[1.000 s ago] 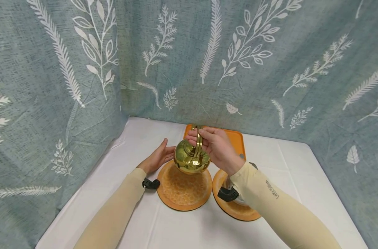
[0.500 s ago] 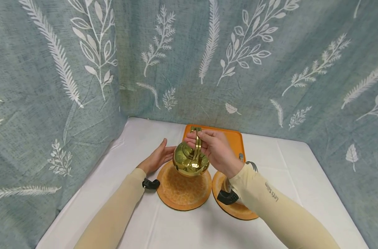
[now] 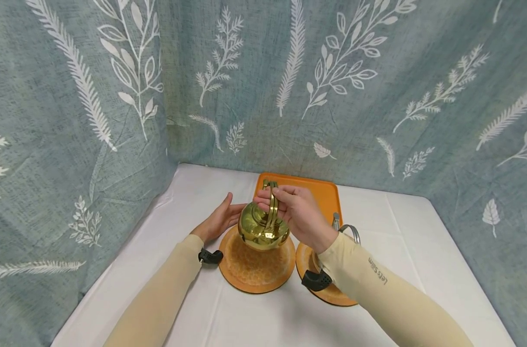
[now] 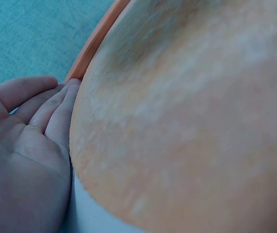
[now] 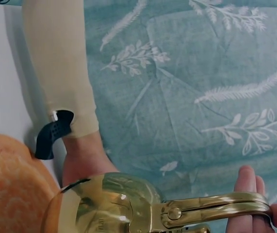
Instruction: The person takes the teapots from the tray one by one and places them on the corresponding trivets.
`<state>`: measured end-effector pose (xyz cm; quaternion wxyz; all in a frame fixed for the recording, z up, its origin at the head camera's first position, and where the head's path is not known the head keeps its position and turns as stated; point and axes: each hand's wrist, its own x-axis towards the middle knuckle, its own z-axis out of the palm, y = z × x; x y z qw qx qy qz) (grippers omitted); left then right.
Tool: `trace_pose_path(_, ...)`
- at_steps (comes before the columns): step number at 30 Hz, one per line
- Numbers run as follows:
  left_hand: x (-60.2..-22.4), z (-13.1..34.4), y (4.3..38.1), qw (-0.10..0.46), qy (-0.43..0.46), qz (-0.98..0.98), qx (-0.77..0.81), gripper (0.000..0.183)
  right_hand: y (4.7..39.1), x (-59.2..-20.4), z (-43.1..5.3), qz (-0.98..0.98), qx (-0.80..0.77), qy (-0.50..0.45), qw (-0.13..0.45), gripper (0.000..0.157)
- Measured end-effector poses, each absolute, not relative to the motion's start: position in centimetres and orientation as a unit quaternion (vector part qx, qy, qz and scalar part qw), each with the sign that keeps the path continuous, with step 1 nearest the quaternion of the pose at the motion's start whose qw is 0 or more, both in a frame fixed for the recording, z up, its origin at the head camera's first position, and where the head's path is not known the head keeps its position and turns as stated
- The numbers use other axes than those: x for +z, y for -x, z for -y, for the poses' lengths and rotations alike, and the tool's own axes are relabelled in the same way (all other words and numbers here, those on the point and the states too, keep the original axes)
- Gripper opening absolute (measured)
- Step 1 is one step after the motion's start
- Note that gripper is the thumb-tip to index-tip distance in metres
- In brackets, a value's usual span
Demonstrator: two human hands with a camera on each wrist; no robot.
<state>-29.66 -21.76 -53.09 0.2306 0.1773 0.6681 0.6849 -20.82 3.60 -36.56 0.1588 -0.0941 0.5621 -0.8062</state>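
A shiny gold-coloured kettle [image 3: 263, 230] hangs over the left round orange mat [image 3: 256, 277]. My right hand [image 3: 300, 209] grips its arched handle, the fingers passed under it and the thumb on top. In the right wrist view, the handle [image 5: 216, 208] lies across the fingers, with the kettle's body at the bottom of the picture. My left hand [image 3: 222, 221] stands beside the mat's far left edge with straight fingers. The left wrist view shows those fingertips [image 4: 70, 90] at the mat's edge. Whether the kettle touches the mat cannot be told.
On the right round mat [image 3: 328, 294] stands a silver kettle [image 3: 352, 233], mostly hidden by my right forearm; its spout and handle show. An orange tray [image 3: 326, 195] lies behind, against the patterned curtain [image 3: 263, 130]. A white cloth [image 3: 398, 221] covers the table.
The gold kettle has come down and slightly left in my right hand, lower over the left mat. More of the silver kettle shows. My left hand has stayed in place.
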Motion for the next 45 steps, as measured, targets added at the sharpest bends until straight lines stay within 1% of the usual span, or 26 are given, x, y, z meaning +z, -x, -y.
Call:
trace_pose_path(6, -53.1, 21.9, 29.6, 0.233, -0.172, -0.665, 0.689, 0.101, 20.4, -37.0, -3.4, -0.565, -0.803, 0.094, 0.164, 0.029)
trace_pose_path(11, -53.0, 22.0, 29.6, 0.235, -0.168, -0.667, 0.687, 0.106, 20.2, -37.3, -3.4, -0.567, -0.801, 0.096, 0.166, 0.032)
trace_pose_path(17, -53.0, 22.0, 29.6, 0.236, -0.168, -0.667, 0.686, 0.111, 19.9, -37.4, -3.4, -0.571, -0.798, 0.103, 0.164, 0.032)
trace_pose_path(30, -53.0, 22.0, 29.4, 0.236, -0.17, -0.668, 0.685, 0.116, 19.3, -38.3, -3.1, -0.583, -0.791, 0.094, 0.159, 0.031)
trace_pose_path(45, -52.9, 21.9, 29.3, 0.231, -0.165, -0.668, 0.688, 0.117, 19.1, -39.3, -3.0, -0.562, -0.803, 0.092, 0.173, 0.023)
